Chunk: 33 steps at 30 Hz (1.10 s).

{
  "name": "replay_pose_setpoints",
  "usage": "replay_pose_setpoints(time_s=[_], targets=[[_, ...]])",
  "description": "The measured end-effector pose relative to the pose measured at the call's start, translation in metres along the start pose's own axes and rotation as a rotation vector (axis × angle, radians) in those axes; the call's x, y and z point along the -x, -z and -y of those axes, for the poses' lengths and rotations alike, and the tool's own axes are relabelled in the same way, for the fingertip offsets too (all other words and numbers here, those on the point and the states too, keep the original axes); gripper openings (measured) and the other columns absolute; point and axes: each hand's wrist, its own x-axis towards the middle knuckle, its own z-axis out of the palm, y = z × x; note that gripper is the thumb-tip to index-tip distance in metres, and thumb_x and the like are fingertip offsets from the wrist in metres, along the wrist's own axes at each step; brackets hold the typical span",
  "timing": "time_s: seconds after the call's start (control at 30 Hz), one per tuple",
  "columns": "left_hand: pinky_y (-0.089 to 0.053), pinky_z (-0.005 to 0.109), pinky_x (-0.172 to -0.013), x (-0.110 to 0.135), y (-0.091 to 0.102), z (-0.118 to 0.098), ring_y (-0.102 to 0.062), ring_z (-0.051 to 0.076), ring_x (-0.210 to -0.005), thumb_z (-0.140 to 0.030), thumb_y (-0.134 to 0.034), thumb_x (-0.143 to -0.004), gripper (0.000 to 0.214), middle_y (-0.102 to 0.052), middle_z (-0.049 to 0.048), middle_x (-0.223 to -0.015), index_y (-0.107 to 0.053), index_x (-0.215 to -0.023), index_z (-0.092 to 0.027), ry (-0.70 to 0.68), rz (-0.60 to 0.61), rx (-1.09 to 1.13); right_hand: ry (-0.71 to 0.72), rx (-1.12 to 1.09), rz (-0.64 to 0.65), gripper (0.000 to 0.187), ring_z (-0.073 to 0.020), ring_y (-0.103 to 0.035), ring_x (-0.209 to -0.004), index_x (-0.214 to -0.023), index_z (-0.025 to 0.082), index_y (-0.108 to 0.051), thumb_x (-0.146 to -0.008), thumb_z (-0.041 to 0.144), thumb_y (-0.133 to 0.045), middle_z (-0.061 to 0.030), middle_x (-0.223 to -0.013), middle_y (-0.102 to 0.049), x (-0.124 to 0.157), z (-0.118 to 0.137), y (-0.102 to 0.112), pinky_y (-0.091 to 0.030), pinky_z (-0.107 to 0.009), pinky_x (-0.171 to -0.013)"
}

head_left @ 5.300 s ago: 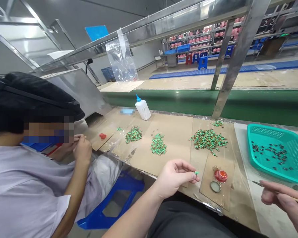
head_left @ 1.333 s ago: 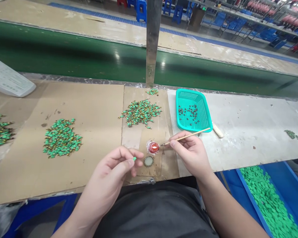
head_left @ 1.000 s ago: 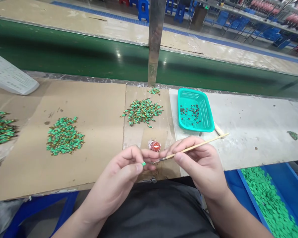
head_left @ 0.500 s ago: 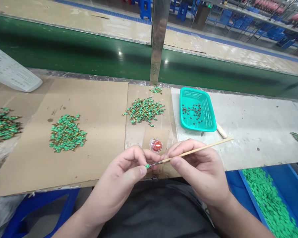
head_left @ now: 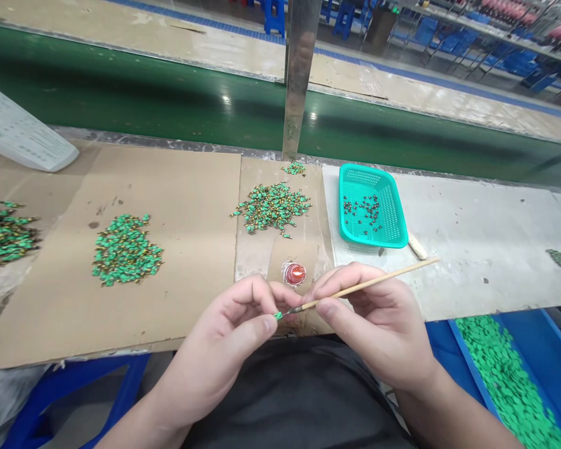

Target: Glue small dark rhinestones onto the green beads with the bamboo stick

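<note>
One long bench [head_left: 191, 262] spans the scene. At near right, one blue bin [head_left: 537, 349] holds green pieces too many to count. Two hands work at the near edge: the left hand [head_left: 234, 330] pinches one piece, the right hand [head_left: 378, 324] grips one brush. One turquoise basket [head_left: 390, 206], with dozens of dark bits, stands far right of them; one white bottle [head_left: 21, 131], partly cut off, far left. Four green-and-gold piles [head_left: 128, 249] lie left to centre. One brush [head_left: 369, 285] points left toward the piece. One red pot [head_left: 295, 273] sits just beyond the fingers. One small green piece [head_left: 278, 315] is between left thumb and fingers, at the brush tip.
</note>
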Motion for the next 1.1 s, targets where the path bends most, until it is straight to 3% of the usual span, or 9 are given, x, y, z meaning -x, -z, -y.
replay_pose_setpoints(time_s=[0.2, 0.4, 0.67, 1.1], targets=[[-0.064, 0.036, -0.096, 0.002, -0.001, -0.002, -0.080, 0.030, -0.106, -0.046, -0.104, -0.094, 0.027, -0.091, 0.0079, -0.105, -0.086, -0.082, -0.029, -0.040, 0.014, -0.045, 0.026, 0.094, 0.068, 0.015, -0.0210, -0.086, -0.086, -0.101, 0.027, -0.089, -0.100, 0.012, -0.088, -0.0022, -0.096, -0.091, -0.002, 0.007, 0.005, -0.068, -0.032, -0.081], [-0.065, 0.030, -0.093, 0.004, -0.004, -0.007, -0.082, 0.026, -0.101, -0.049, -0.105, -0.094, 0.030, -0.089, 0.0058, -0.100, -0.087, -0.082, -0.029, -0.052, 0.062, -0.056, 0.082, 0.142, 0.175, 0.011, -0.0197, -0.084, -0.085, -0.105, 0.026, -0.087, -0.105, 0.015, -0.089, -0.0019, -0.096, -0.089, -0.006, 0.016, 0.009, -0.066, -0.031, -0.078], [-0.064, 0.031, -0.094, 0.006, 0.002, -0.003, -0.080, 0.026, -0.102, -0.052, -0.104, -0.095, 0.030, -0.089, 0.0056, -0.104, -0.086, -0.085, -0.029, -0.047, 0.085, -0.040, 0.039, 0.069, 0.103, 0.013, -0.0220, -0.086, -0.084, -0.102, 0.027, -0.089, -0.101, 0.014, -0.091, -0.0028, -0.095, -0.091, -0.003, 0.016, 0.006, -0.069, -0.034, -0.079], [-0.064, 0.029, -0.091, 0.006, 0.000, -0.006, -0.080, 0.025, -0.099, -0.053, -0.105, -0.094, 0.030, -0.090, 0.0047, -0.102, -0.088, -0.085, -0.030, -0.047, 0.080, -0.032, 0.032, 0.067, 0.087, 0.014, -0.0207, -0.086, -0.084, -0.101, 0.026, -0.090, -0.099, 0.013, -0.091, -0.0023, -0.094, -0.091, -0.003, 0.016, 0.006, -0.069, -0.033, -0.079]])
